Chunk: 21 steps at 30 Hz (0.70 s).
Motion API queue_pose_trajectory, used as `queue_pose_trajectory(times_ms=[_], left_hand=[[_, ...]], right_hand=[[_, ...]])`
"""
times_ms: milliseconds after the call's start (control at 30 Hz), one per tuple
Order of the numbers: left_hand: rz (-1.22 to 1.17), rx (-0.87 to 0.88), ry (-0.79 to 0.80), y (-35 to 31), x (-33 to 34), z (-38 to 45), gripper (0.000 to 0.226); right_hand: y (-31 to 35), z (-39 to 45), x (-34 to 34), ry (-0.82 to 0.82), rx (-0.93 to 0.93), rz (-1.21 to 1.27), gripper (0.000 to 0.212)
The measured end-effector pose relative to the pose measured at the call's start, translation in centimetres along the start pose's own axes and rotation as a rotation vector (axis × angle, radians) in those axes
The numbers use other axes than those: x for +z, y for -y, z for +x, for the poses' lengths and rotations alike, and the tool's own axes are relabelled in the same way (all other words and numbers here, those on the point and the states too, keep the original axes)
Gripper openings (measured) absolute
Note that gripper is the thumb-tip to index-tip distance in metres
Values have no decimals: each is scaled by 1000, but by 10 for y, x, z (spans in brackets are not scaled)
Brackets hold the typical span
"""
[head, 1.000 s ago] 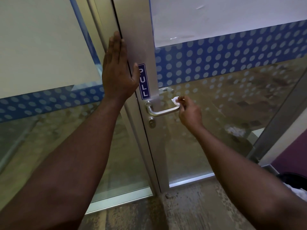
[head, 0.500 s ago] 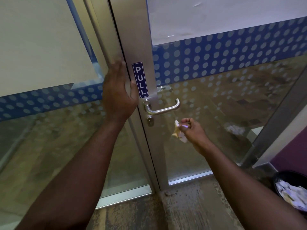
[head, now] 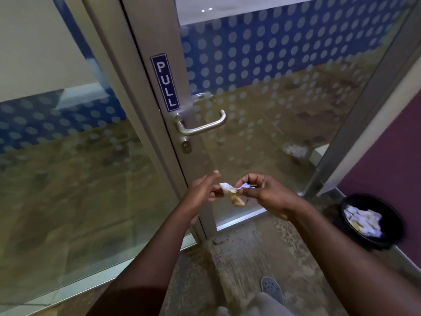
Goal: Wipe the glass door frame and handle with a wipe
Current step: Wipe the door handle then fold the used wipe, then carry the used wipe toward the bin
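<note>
Near the bottom, a grey shoe [head: 272,289] stands on the floor. Just above it, the left hand [head: 200,192] and the right hand [head: 266,192] each pinch an end of the small white wipe [head: 230,190], which looks brown in one spot. It would be good to fold a clean side out. Farther up are the handle [head: 200,126] and the door frame [head: 159,42]. A black bin [head: 371,222] sits right.

Dim, even indoor light with soft shadows. Two small bright glints sit on the glass [head: 262,71] at upper centre, which carries hazy reflections. Straight lines of the door frame [head: 145,71] bow toward the edges; the whole picture is slightly soft.
</note>
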<state>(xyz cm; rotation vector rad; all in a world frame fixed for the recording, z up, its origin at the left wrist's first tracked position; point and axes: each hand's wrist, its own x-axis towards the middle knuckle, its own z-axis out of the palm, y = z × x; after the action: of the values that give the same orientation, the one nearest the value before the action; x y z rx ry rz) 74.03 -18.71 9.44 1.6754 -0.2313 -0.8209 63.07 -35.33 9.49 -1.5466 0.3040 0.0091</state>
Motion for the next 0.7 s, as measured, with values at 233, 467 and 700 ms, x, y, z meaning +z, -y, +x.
queue_pose_trajectory(times_ms=[233,467,700], left_hand=[[-77,-117,287,32,31,4,9],[-104,-237,427,61,103,18,7],[-201,-373,538,63,206,56,10]], right_hand=[[-42,-35,-12,-301,150,262,13],[-77,-76,-48,-554,207,468,17],[-111,-103,-132,-678,244,632,19]])
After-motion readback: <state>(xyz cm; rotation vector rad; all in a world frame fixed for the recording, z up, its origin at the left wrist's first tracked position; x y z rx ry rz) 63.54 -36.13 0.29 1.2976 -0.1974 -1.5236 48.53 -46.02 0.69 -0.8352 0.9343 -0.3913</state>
